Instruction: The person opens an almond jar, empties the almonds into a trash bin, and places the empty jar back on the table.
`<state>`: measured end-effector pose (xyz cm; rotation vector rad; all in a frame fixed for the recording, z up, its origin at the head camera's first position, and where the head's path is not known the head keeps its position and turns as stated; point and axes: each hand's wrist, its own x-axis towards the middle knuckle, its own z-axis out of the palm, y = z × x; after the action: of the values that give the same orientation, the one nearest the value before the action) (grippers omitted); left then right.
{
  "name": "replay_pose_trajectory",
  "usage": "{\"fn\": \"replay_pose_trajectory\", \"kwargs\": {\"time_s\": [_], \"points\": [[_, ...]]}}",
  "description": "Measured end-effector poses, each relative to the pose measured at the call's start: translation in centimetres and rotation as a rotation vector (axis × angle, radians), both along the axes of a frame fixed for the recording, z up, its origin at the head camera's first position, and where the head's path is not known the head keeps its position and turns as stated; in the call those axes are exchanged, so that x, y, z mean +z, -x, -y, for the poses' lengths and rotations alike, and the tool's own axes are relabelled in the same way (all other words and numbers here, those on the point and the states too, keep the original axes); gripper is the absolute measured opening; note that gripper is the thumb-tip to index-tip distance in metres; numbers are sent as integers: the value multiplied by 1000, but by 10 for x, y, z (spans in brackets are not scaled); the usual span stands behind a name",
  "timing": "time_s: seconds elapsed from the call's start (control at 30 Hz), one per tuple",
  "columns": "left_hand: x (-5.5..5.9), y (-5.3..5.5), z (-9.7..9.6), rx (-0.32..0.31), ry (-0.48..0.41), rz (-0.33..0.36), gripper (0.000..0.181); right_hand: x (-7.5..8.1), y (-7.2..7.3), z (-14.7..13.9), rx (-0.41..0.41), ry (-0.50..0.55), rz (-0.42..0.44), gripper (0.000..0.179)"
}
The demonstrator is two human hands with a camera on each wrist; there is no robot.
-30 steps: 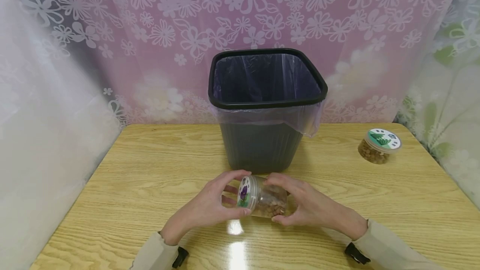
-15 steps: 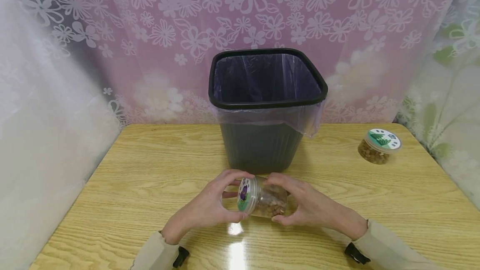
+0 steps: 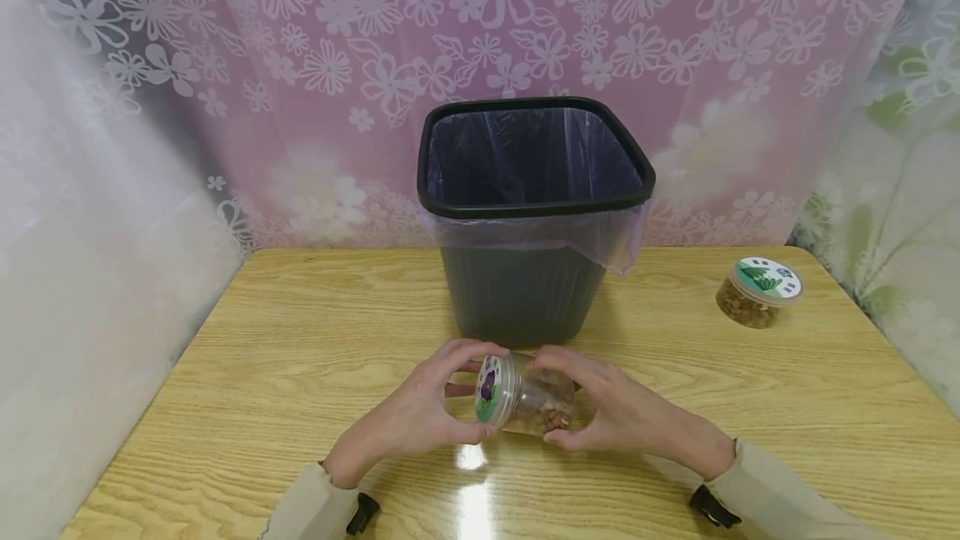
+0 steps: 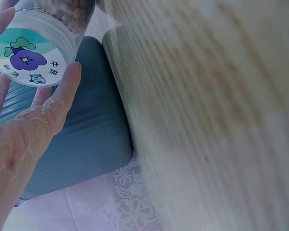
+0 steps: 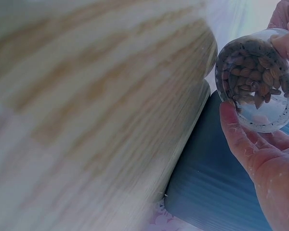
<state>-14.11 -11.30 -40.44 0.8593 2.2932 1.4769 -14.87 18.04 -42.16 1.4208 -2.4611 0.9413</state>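
Note:
A clear plastic jar (image 3: 542, 407) lies on its side between both hands, its lid facing left. My left hand (image 3: 423, 411) grips the lid (image 4: 29, 57) by its edge, thumb on the near side and fingers on the far side. A purple eggplant sticker covers the lid's face. Around the base end my right hand (image 3: 615, 407) holds the jar with thumb and fingers. Through the jar's bottom in the right wrist view, brown almonds (image 5: 253, 77) lie heaped on one side.
Just behind the hands stands a dark grey trash bin (image 3: 521, 290) lined with a thin purple bag (image 3: 622, 240). A second lidded jar (image 3: 757, 294) with a green label and brown contents sits upright at the back right of the wooden table (image 3: 315, 315).
My left fingers and thumb have shifted slightly on the lid, showing more of its label. The right hand and jar body have stayed in place.

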Motion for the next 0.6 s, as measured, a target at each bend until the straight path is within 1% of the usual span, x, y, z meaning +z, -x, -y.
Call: {"fn": "replay_pose_trajectory", "kwargs": {"time_s": [0.4,0.6], "points": [[-1,1,0,24,9,40,75,0,0,0,-4,-5,3,79],[-1,1,0,26,9,60,76,1,0,0,0,-4,-4,80]]}}
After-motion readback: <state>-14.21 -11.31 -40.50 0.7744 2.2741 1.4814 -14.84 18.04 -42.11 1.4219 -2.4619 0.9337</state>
